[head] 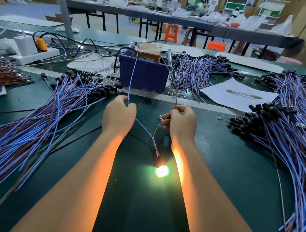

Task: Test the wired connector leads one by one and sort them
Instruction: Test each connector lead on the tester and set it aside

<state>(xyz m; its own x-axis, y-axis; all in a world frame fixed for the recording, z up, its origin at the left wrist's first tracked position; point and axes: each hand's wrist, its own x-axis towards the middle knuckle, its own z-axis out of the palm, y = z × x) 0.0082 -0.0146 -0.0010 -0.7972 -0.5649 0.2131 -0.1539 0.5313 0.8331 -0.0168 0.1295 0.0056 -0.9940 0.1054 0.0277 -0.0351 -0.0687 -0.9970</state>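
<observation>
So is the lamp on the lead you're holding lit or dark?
Lit: the lamp glows bright green-white between the forearms, while the left hand and right hand pinch its wires.

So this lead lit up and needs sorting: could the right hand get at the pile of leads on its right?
Probably yes: the right hand lies near that pile, bare mat between, but it still pinches a red wire.

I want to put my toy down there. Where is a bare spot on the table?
Bare green mat lies between the two forearms, below the glowing lead. Crowded: blue-and-brown wire piles left and right, and the blue plastic bin ahead.
</observation>
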